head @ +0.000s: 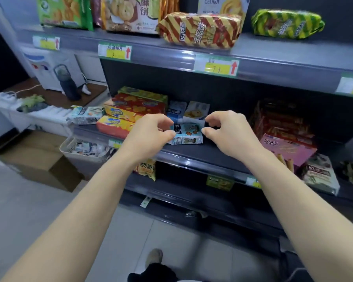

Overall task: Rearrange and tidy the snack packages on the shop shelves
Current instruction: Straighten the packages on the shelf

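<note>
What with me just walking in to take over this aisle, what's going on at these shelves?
A person is tidying snacks on the middle shelf. Their left hand pinches the left end of a light-blue biscuit pack lying at the shelf front. The right hand has its thumb at the pack's right edge, grip unclear. Orange boxes sit to its left, a pink box to its right.

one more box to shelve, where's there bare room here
Middle shelf: bare patch between the blue pack and the pink box. Top shelf: gap between the striped bag and the green bag. Crowded left of the blue pack, by the yellow boxes.
</note>
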